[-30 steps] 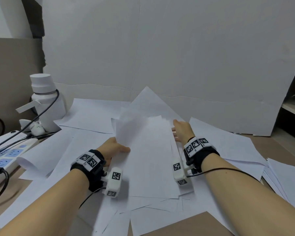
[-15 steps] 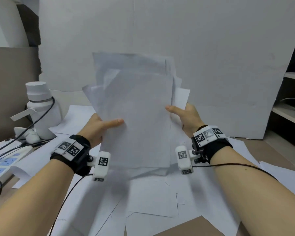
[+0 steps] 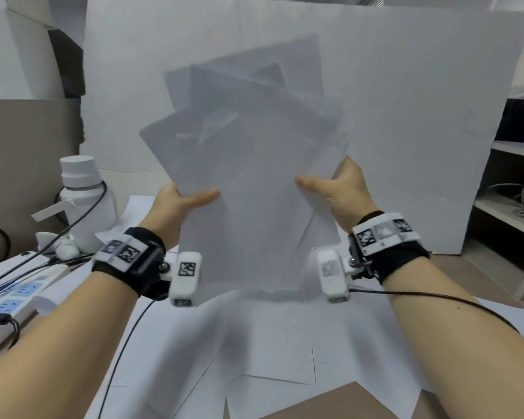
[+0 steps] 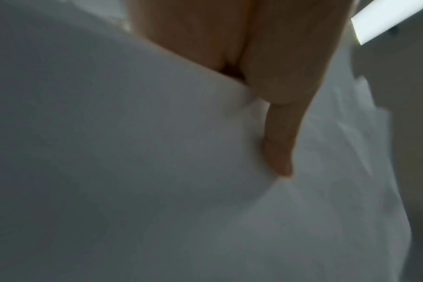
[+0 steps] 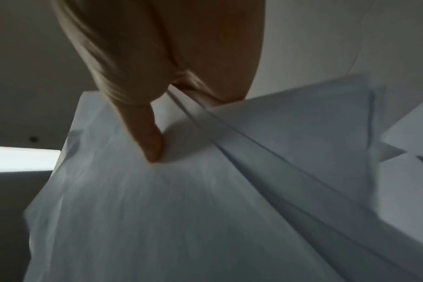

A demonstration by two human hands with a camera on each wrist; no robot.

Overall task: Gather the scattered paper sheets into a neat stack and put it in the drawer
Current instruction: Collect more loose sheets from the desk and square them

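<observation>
Head view: each grip, left hand [image 3: 176, 204] and right hand [image 3: 342, 189], pinches the paper sheets [image 3: 254, 176], fingers hidden behind.

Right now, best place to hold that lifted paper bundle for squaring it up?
Grip the paper bundle at its two long side edges, about mid-height, coming in from left and right, as the left hand and right hand do now. The sheets stand upright and fanned at the top, so side holds probably let the bottom edges be tapped level.

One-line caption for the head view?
Left hand and right hand hold an uneven bundle of paper sheets upright above the desk.
</observation>
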